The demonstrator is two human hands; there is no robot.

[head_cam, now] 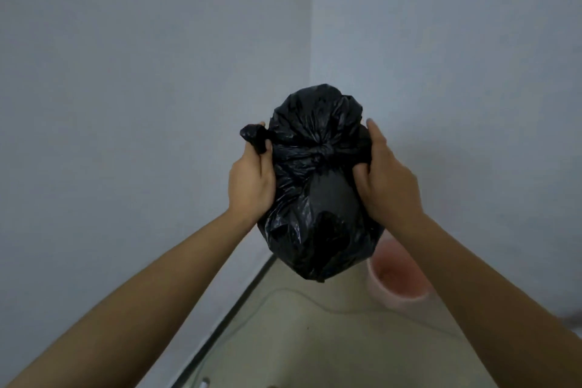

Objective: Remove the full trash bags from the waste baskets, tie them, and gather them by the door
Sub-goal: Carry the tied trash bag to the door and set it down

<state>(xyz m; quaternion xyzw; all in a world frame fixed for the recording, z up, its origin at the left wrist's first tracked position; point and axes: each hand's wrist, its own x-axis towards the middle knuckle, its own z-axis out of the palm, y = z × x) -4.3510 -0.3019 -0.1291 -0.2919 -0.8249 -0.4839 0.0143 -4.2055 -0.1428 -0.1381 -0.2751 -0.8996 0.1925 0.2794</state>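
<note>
Head view: I hold the bag (318, 205) up between both hands; the basket (393, 280) stands below, to my right. My left hand (250, 179) grips one tail (252, 135) and my right hand (390, 179) grips the other. The knot (326, 151) sits midway, and the tails run sideways.

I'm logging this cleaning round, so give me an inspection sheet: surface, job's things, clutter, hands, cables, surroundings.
Surface: beige floor, dark strip along the wall foot.
Job's things: black trash bag held up in the air, knot at its neck; pink waste basket on the floor below, apparently unlined.
Clutter: small pale object at the bottom edge, too blurred to name.
Hands: left hand and right hand each grip a bag tail.
Cables: thin pale cord on the floor.
Surroundings: plain pale walls meeting in a corner.
</note>
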